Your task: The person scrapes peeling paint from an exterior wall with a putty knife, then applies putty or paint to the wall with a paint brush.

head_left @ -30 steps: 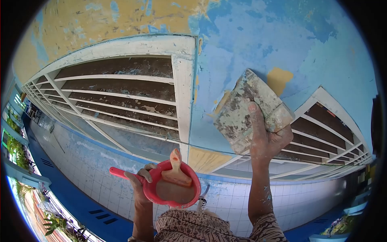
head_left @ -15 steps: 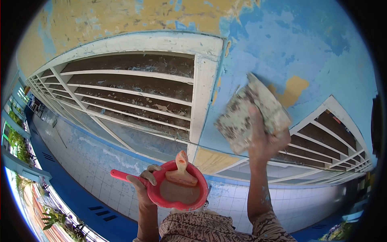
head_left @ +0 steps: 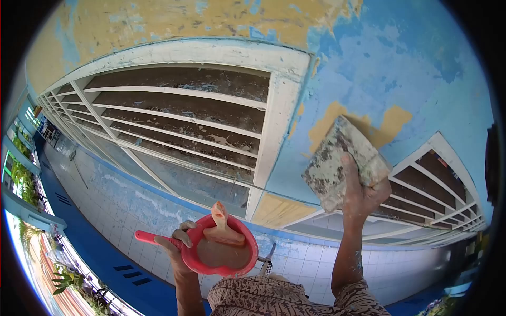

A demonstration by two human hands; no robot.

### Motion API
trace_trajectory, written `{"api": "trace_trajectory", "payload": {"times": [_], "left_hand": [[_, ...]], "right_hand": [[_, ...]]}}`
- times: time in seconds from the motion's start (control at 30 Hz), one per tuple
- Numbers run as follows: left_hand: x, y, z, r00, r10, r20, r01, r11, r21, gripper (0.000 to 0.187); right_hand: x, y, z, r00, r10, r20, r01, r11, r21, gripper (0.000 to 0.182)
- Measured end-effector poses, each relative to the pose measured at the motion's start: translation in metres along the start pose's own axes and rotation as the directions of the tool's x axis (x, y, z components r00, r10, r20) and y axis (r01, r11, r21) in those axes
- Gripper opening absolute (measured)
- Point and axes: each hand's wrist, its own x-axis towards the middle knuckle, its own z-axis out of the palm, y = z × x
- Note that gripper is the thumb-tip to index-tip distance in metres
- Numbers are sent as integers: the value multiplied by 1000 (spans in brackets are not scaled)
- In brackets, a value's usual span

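Note:
My left hand (head_left: 178,247) grips a red plastic dipper (head_left: 253,239) by the base of its handle, low in front of my body. Brown-grey liquid (head_left: 224,255) lies in it, and a broad paintbrush (head_left: 220,221) with a pale handle leans inside against the far rim. My right hand (head_left: 363,196) is closed on a stained off-white flat square piece (head_left: 337,163), thumb on the near face, fingers mostly hidden behind. The piece overlaps the light blue wall (head_left: 379,68) between two windows, just below a yellow-tan patch (head_left: 329,121).
A white-framed louvred window (head_left: 287,105) fills the left of the wall, and a second louvred window (head_left: 435,150) lies right of my right hand. Peeling yellow paint (head_left: 132,26) runs above. White tiles (head_left: 300,263) and a blue band with dark slots (head_left: 100,253) lie below.
My right hand has drawn the flat piece downward, and more of the yellow-tan patch shows above it. The dipper has shifted slightly left and down, and the view has moved a little.

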Motion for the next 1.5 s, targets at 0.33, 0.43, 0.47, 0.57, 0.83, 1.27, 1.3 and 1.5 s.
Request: {"api": "trace_trajectory", "payload": {"times": [0.33, 0.43, 0.47, 0.57, 0.83, 1.27, 1.3, 1.5], "left_hand": [[0, 4, 8, 999, 6, -51, -7, 1000, -11, 75], [-7, -2, 13, 995, -26, -94, 22, 999, -45, 76], [-6, -2, 14, 996, -28, -85, 26, 999, -31, 76], [-1, -2, 10, 999, -3, -40, 3, 1000, 2, 76], [-1, -15, -8, 1000, 16, 7, -16, 999, 34, 78], [12, -18, 1, 999, -29, -13, 29, 999, -44, 74], [13, -19, 5, 998, -50, -26, 49, 998, -38, 75], [18, -32, -4, 997, -66, 47, 68, 996, -49, 77]], "right_hand": [[-19, 13, 24, 996, -83, -28, 85, 994, 72, 26], [-17, 13, 21, 999, -41, 21, 40, 998, 43, 27], [-15, 13, 21, 996, -57, 70, 57, 998, 1, 27], [-15, 6, 8, 999, -8, 46, 7, 1000, 10, 26], [-20, 18, 22, 985, -169, 27, 171, 984, -56, 26], [-28, 19, 7, 997, 9, -81, -13, 999, -43, 17], [-28, 22, -3, 996, 14, -85, -18, 998, -54, 17], [-20, 30, -1, 983, -170, 64, 176, 979, -106, 18]]}}
